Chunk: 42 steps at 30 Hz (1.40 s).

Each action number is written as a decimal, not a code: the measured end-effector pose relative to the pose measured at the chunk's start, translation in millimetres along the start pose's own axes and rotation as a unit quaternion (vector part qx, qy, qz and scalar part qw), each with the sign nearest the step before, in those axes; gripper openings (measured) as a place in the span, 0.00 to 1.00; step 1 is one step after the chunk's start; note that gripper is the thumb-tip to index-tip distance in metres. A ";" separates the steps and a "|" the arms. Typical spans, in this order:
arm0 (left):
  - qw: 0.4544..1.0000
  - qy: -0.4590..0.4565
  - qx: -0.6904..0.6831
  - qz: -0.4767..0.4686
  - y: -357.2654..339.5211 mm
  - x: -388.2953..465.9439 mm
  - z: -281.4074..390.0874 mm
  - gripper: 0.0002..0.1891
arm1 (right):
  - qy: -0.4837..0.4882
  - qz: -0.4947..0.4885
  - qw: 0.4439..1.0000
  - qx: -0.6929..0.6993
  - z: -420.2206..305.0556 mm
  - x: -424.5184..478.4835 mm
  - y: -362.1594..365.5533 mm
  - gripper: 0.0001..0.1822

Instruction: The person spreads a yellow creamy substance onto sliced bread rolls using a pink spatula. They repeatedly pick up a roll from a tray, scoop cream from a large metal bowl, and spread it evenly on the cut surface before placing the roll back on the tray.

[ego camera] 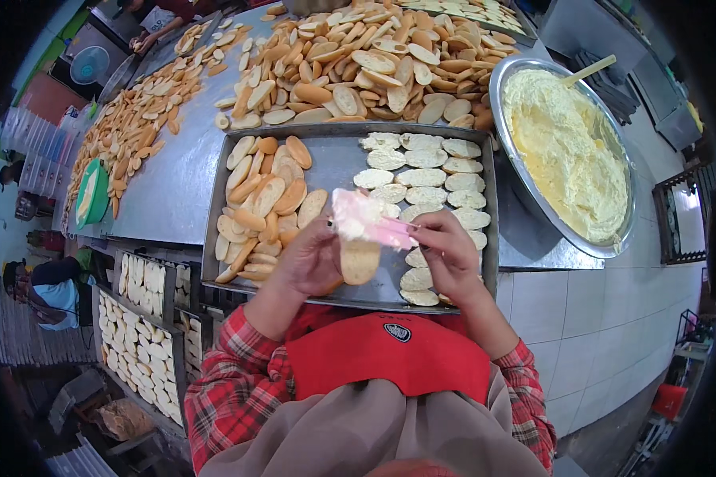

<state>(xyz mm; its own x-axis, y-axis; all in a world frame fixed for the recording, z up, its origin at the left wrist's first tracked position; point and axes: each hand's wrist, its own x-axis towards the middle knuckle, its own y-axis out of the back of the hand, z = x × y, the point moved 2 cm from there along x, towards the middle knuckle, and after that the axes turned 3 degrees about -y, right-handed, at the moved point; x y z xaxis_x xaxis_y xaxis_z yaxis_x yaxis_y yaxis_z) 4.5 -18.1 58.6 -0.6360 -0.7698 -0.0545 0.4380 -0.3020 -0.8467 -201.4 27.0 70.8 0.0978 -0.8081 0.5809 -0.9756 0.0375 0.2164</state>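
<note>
My left hand (314, 259) holds a slice of bread (360, 263) above the metal tray (334, 154). In my right hand (451, 250) is a pink plastic spatula (394, 231), its blade laid over the upper part of that slice. A lump of pale cream (356, 213) clings to the spatula and hides the bread beneath. Plain bread slices (268, 195) lie heaped on the tray's left side. Rows of cream-coated slices (425, 177) fill its right side, partly hidden behind my right hand.
Beyond the tray rises a large pile of bread slices (346, 65). A metal basin of cream (564, 149) with a handle sticking out stands at the right. More slices (137, 131) and a green bowl (92, 192) are at the left. Filled trays (140, 346) stand below; a person (155, 18) works far left.
</note>
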 end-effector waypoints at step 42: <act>0.948 -0.272 0.163 0.001 3.4 10.3 32.3 0.29 | -0.036 -0.017 0.950 -0.309 -17.1 -11.7 38.1 0.22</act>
<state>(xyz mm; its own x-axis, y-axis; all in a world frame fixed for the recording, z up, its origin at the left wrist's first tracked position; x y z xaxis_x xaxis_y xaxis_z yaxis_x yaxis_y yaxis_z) 20.0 -45.3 72.3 -0.2521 -0.9197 0.3011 0.6686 -0.3905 -0.6329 -236.4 48.0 85.7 0.0924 -0.8518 0.5156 -0.6681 0.3309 0.6665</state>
